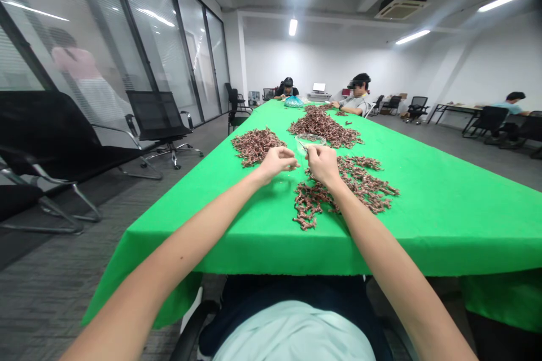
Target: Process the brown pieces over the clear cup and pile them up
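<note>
1. The bare left hand [277,164], at the centre of the frame, has loosely curled fingers; whether it holds anything, I cannot tell.
2. The bare right hand [322,163], just right of it, has a narrow pinch on a thin dark object [305,148], too small to identify.
3. A clear, round, shallow dish [310,136] lies just beyond the right hand, at the frame's centre.
4. Small reddish-brown, knobbly pieces form a heap left of centre [256,145], a larger heap above centre [324,124] and a loose spread right of centre [359,185], partly behind the right forearm.
5. All lie on a table covered in bright green cloth [444,197].
6. Two people sit at its far end, upper centre.
</note>
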`<action>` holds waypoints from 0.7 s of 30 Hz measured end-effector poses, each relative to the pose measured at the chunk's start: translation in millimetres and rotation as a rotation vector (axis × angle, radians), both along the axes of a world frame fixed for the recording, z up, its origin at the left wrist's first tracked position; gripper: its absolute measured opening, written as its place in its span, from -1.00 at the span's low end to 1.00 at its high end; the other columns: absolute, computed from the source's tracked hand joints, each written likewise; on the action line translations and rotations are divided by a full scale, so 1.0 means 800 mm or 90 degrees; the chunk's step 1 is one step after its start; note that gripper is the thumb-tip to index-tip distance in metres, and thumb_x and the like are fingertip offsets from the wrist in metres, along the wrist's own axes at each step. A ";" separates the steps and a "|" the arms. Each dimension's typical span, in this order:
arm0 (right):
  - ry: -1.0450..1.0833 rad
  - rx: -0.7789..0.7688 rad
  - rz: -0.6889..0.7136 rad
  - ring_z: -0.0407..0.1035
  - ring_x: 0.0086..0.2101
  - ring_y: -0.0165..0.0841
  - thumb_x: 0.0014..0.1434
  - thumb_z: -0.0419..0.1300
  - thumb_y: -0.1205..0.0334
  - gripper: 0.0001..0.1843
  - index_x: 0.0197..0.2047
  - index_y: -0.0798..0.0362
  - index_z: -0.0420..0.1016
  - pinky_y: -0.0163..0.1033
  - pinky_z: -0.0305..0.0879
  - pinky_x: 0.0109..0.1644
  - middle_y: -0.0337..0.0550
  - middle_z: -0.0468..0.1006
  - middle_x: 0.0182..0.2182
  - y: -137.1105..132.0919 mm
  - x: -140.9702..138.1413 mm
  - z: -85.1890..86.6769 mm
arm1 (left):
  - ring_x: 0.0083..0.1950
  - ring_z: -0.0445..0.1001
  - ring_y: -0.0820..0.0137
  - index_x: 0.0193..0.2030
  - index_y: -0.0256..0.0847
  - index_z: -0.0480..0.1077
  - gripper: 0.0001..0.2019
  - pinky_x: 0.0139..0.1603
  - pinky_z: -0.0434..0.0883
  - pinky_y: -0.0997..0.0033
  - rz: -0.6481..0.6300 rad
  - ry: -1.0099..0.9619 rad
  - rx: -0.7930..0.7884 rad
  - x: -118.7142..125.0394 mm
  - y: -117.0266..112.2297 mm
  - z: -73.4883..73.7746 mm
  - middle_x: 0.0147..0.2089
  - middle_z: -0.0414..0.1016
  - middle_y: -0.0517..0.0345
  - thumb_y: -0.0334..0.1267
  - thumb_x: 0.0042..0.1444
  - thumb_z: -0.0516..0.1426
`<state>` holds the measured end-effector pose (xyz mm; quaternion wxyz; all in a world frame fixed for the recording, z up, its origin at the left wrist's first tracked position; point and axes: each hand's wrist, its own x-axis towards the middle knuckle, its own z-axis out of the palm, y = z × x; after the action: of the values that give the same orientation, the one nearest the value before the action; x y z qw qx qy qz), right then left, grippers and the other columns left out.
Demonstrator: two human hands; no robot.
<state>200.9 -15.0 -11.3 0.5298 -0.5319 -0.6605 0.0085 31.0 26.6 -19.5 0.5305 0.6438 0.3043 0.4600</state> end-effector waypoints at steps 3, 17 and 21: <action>-0.002 -0.010 -0.005 0.24 -0.53 -0.36 0.27 -0.04 0.07 -0.54 -0.57 0.05 0.43 -0.26 0.11 -0.35 -0.20 0.39 -0.64 -0.001 0.000 0.001 | -0.26 0.64 0.27 -0.35 -0.31 0.37 -0.83 -0.01 0.54 0.07 0.004 -0.108 -0.105 -0.006 0.000 0.006 -0.39 0.55 0.06 -0.43 -0.10 0.28; -0.001 -0.010 -0.005 0.23 -0.55 -0.36 0.27 -0.05 0.07 -0.53 -0.60 0.04 0.40 -0.26 0.10 -0.36 -0.21 0.37 -0.65 0.001 0.000 0.000 | -0.21 0.63 0.26 -0.30 -0.31 0.39 -0.61 0.17 0.51 0.12 0.103 -0.194 -0.231 -0.020 0.016 0.015 -0.30 0.59 -0.05 -0.65 -0.27 0.37; -0.003 0.002 0.000 0.23 -0.55 -0.37 0.27 -0.04 0.09 -0.53 -0.60 0.04 0.41 -0.26 0.10 -0.36 -0.21 0.38 -0.65 0.002 0.001 -0.002 | -0.19 0.63 0.26 -0.25 -0.29 0.41 -0.56 0.15 0.48 0.10 0.092 -0.168 -0.194 -0.021 0.014 0.012 -0.29 0.61 -0.02 -0.62 -0.30 0.41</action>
<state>201.8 -13.0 -13.1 0.5291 -0.5308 -0.6620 0.0063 14.5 37.7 -9.9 0.6224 0.4666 0.3436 0.5262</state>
